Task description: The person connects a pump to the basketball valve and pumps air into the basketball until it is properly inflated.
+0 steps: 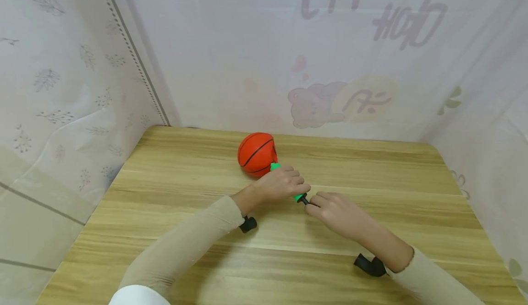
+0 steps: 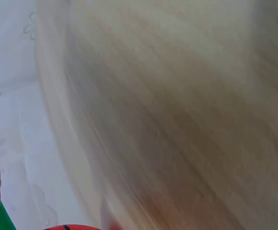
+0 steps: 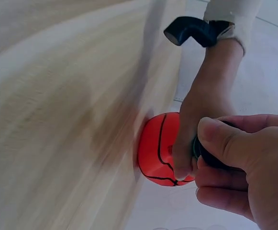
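Note:
An orange-red toy basketball (image 1: 252, 155) with black lines sits on the wooden table, its right side dented inward. My left hand (image 1: 282, 183) grips the green barrel of a small hand pump (image 1: 275, 166), whose far end meets the ball's dented side. At the pump's near end, my right hand (image 1: 336, 213) holds the black handle, and a short stretch of dark rod shows between the hands. The right wrist view has the thumb and fingers curled round that black handle (image 3: 213, 158). Only a sliver of the ball (image 2: 74, 227) enters the left wrist view.
The wooden table (image 1: 185, 172) runs back to a pale printed curtain (image 1: 231, 57), with more curtain on both sides. A black wrist mount (image 1: 248, 224) hangs below the left wrist, and another black mount (image 1: 370, 265) is at the right wrist.

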The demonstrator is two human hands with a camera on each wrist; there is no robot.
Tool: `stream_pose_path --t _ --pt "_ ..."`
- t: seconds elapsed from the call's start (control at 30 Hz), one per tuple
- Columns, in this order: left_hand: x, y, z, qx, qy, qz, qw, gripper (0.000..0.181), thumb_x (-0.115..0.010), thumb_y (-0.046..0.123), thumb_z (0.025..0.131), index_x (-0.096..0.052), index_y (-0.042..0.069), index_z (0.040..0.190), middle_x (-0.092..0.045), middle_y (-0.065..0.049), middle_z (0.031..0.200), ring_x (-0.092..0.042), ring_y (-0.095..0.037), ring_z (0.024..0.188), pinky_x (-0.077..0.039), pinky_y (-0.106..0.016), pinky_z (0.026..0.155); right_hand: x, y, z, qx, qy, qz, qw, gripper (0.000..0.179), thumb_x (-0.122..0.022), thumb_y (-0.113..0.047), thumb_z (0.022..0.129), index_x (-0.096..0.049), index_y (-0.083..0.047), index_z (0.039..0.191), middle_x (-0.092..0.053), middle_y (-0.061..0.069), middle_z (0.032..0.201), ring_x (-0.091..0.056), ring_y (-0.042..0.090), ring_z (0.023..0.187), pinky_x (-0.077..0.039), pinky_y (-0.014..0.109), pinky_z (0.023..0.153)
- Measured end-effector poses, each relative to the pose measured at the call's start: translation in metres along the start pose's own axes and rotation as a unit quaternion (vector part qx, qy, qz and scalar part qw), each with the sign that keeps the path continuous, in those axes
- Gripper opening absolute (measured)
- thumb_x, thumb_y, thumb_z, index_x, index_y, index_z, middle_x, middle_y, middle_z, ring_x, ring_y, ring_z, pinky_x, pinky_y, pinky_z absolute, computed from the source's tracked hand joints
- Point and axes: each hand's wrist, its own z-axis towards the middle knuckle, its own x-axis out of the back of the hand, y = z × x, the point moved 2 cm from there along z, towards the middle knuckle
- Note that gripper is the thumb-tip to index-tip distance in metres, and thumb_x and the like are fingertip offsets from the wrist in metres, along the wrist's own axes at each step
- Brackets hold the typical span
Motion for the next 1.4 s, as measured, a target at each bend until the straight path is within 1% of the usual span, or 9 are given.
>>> stream_pose_path --t 0.27,0.43,0.53,0.73,1.03,1.13,1.2,1.3,1.4 --pt "-0.001 0.000 0.003 0.011 -0.026 -0.019 0.9994 0.019 -0.058 -0.003 0.093 -0.059 0.016 0.093 -0.047 0.007 0.068 -0.044 -0.009 0.065 -0.033 -0.019 0.066 -0.002 0.004 -0.001 0.000 0.020 0.007 0.9998 0.021 -0.083 -0.005 0.076 -0.064 -0.009 0.085 -0.056 -0.003 0.074 -0.046 0.007 0.062 -0.038 0.016 0.056" --pt "-0.001 0.001 0.003 0.003 -0.037 -0.018 0.9992 0.015 -0.061 0.002 0.096 -0.063 0.017 0.098 -0.055 0.008 0.072 -0.048 -0.008 0.068 -0.034 -0.019 0.067 0.010 -0.007 -0.017 0.009 0.011 0.032 0.9994 0.008 -0.064 -0.011 0.096 -0.065 -0.011 0.088 -0.058 -0.005 0.077 -0.049 0.006 0.066 -0.040 0.014 0.057" --pt "0.000 0.000 0.002 0.001 -0.042 -0.018 0.9990 0.014 -0.063 0.003 0.097 -0.064 0.017 0.100 -0.059 0.008 0.075 -0.051 -0.009 0.070 -0.037 -0.019 0.068 0.018 -0.016 -0.028 0.010 -0.003 0.044 0.9990 0.015 -0.053 -0.010 0.101 -0.066 -0.011 0.092 -0.060 -0.005 0.082 -0.053 0.007 0.070 -0.045 0.015 0.060" --pt "0.002 -0.003 -0.001 0.004 -0.045 -0.020 0.9988 0.016 -0.063 0.002 0.096 -0.064 0.017 0.101 -0.062 0.008 0.078 -0.054 -0.009 0.074 -0.041 -0.019 0.071 0.031 -0.032 -0.043 0.019 0.016 0.024 0.9994 0.056 -0.015 -0.016 0.113 -0.066 -0.013 0.091 -0.057 -0.007 0.080 -0.050 0.006 0.069 -0.043 0.015 0.058" --pt "0.004 -0.003 -0.002 0.001 -0.024 -0.010 0.9996 0.016 -0.064 0.002 0.096 -0.064 0.017 0.101 -0.061 0.008 0.075 -0.052 -0.008 0.070 -0.038 -0.019 0.069 0.030 -0.031 -0.034 0.002 0.007 0.021 0.9998 0.057 -0.014 -0.017 0.113 -0.066 -0.010 0.091 -0.058 -0.003 0.080 -0.050 0.007 0.068 -0.044 0.016 0.058" --pt "0.003 -0.002 -0.002 -0.002 -0.015 -0.010 0.9998 0.015 -0.063 0.002 0.096 -0.062 0.017 0.098 -0.056 0.008 0.071 -0.049 -0.008 0.068 -0.037 -0.020 0.068 0.023 -0.023 -0.023 -0.003 -0.011 0.023 0.9997 0.029 -0.043 -0.009 0.109 -0.067 -0.009 0.093 -0.060 -0.002 0.082 -0.052 0.008 0.070 -0.045 0.016 0.059" --pt "0.002 -0.002 -0.002 -0.003 -0.008 -0.011 0.9999 0.014 -0.063 0.004 0.097 -0.061 0.017 0.096 -0.054 0.008 0.069 -0.048 -0.008 0.067 -0.036 -0.020 0.067 0.018 -0.018 -0.015 -0.005 -0.017 0.020 0.9996 0.007 -0.066 -0.005 0.097 -0.067 -0.009 0.092 -0.060 -0.002 0.081 -0.052 0.007 0.069 -0.044 0.015 0.059" --pt "0.001 0.000 -0.001 -0.005 -0.003 -0.012 0.9999 0.013 -0.064 0.005 0.097 -0.061 0.017 0.095 -0.053 0.007 0.069 -0.048 -0.009 0.066 -0.035 -0.020 0.066 0.009 -0.010 -0.004 -0.007 -0.014 0.007 0.9998 0.024 -0.085 -0.003 0.075 -0.067 -0.009 0.089 -0.059 -0.003 0.079 -0.050 0.007 0.067 -0.041 0.015 0.057" --pt "0.001 0.001 -0.001 -0.006 -0.010 -0.015 0.9998 0.014 -0.063 0.003 0.096 -0.061 0.016 0.094 -0.052 0.007 0.069 -0.047 -0.009 0.066 -0.035 -0.019 0.066 0.004 -0.005 0.004 -0.008 -0.010 0.000 0.9999 0.025 -0.085 -0.002 0.075 -0.065 -0.009 0.088 -0.056 -0.004 0.077 -0.047 0.006 0.065 -0.038 0.015 0.057"
